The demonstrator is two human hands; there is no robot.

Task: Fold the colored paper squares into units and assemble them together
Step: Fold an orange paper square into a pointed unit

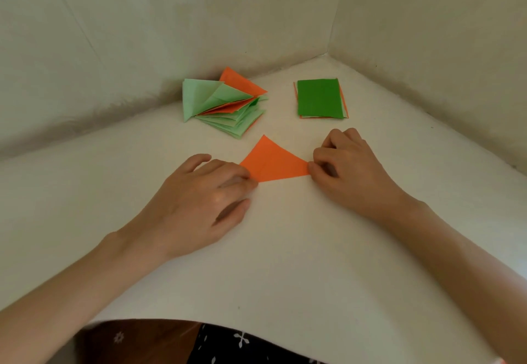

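An orange paper (272,162), folded into a triangle, lies flat on the white table (285,249) in the middle. My left hand (208,198) presses its lower left corner with its fingertips. My right hand (348,164) pinches the paper's right corner, fingers curled. Behind the triangle to the left sits a loose pile of folded units (222,104), light green and orange. To the right lies a flat stack of paper squares (319,98) with a dark green sheet on top.
The table fills a corner between two pale walls (114,35), which close it off behind and to the right. Its near edge curves just above my lap, where dark patterned cloth (228,343) shows.
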